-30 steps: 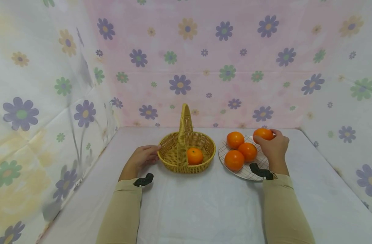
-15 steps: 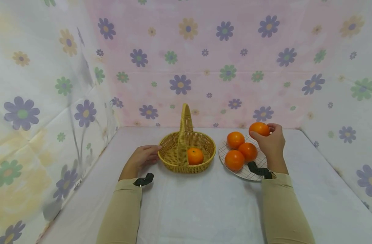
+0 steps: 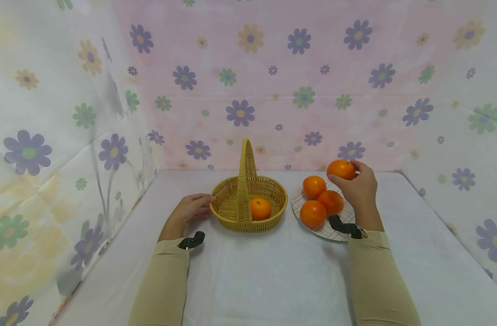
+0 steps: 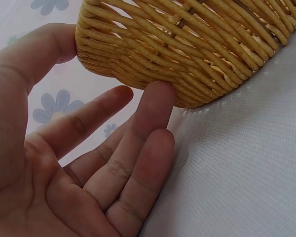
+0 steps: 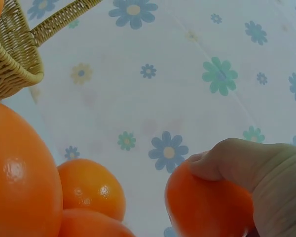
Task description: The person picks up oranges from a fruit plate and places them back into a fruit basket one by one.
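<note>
My right hand (image 3: 361, 186) holds an orange (image 3: 340, 169) above the far side of a round plate, thumb and fingers around it. In the right wrist view, the thumb lies over the top of this orange (image 5: 207, 202). Three more oranges (image 3: 313, 213) sit together on the white plate (image 3: 329, 233), which has a grid pattern. A yellow wicker basket (image 3: 228, 224) with a tall handle stands left of the plate, one orange (image 3: 260, 209) inside. My left hand (image 3: 188, 210) touches the basket's left side with loosely bent fingers; in the left wrist view, fingertips (image 4: 158, 94) meet the woven wall.
White cloth (image 3: 248, 276) covers the table. A pink flowered backdrop (image 3: 268, 90) rises behind it, with flowered cloth walls on the left (image 3: 56, 181) and right (image 3: 468, 149). Black wrist mounts sit on the left (image 3: 191, 241) and right (image 3: 344, 226) forearms.
The right hand has lifted the orange from over the plate's far right side and moved it up and left. The left hand and basket have stayed nearly still.
</note>
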Demonstrator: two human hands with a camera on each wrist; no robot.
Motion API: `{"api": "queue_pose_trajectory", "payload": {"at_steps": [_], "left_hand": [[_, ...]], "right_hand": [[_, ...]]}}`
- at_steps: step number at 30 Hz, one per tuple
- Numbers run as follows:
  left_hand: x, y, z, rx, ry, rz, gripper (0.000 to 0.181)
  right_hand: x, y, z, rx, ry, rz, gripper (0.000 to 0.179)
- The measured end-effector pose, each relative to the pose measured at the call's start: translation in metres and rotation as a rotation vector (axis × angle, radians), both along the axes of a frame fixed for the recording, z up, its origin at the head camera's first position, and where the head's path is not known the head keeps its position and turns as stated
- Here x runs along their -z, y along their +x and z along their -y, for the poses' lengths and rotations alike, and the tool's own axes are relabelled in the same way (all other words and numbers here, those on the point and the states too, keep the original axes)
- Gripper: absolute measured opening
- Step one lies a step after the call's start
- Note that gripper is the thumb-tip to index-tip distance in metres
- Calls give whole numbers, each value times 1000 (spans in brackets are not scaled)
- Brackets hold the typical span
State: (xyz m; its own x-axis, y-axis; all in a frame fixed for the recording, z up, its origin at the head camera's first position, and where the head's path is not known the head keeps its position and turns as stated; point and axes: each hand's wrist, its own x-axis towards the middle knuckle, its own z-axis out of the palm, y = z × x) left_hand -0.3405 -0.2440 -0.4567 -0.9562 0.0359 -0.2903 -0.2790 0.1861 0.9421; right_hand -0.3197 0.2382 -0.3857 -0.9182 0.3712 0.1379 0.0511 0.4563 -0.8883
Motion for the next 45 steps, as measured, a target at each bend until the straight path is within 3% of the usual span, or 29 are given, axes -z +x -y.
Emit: {"api": "queue_pose_trajectory", "payload": {"at_steps": [9,25,45], "left_hand": [[1,-1,0,0,-30,16,70],[2,-1,1,8,-5,-4,68],[-4,0,0,11,-26,19,62]], "right_hand": [[-9,3,8,-30,24,14,89],[-19,9,24,-165,103,49,89],[-22,8,40,-270,126,9,84]]}}
